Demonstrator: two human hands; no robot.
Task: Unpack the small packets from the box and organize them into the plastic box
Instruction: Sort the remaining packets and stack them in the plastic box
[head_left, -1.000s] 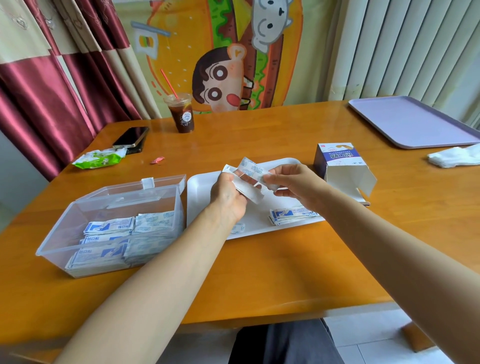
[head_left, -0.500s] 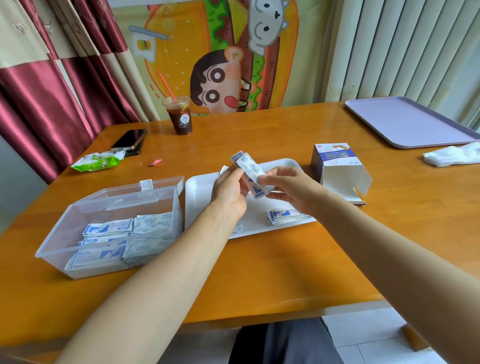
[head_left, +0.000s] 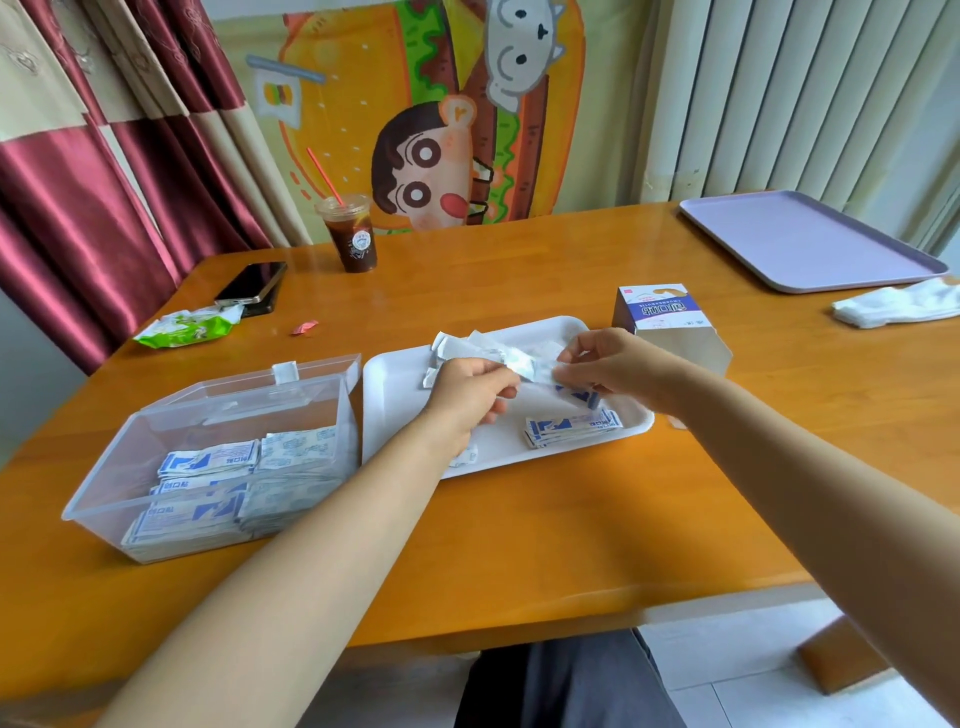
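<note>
Fingers (head_left: 496, 370) of the left hand (head_left: 467, 397) curl in on one end of a bunch of small packets (head_left: 519, 361). The right hand (head_left: 615, 369) pinches the other end, so the bunch hangs between them just above the white tray (head_left: 395, 400). I judge they are being spread or squared up so they can go in as a tidy pile.

At the far left of the table (head_left: 519, 545) lie a green wrapper (head_left: 187, 327) and a phone (head_left: 252, 283), with an iced drink (head_left: 350, 236) behind. All three sit well away from the work and out of the arms' way.

Nearer, the clear plastic box (head_left: 104, 467) stands just beside the tray, its lid (head_left: 291, 379) folded back so a hand can drop in from above. Stacked packets (head_left: 208, 462) already fill its floor in neat rows (some face up, some showing the pale back), so the task looks well along.

On the tray, below the hands, a short pile of packets (head_left: 569, 428) waits, probably staged for the next transfer. One loose packet (head_left: 465, 457) peeks out by the left wrist.

Right of the tray stands the cardboard box (head_left: 660, 317), its flap hanging open towards the person. I cannot tell whether anything is left inside it.

At the far right are a purple tray (head_left: 805, 244) and a white cloth (head_left: 898, 309), neither in use.
</note>
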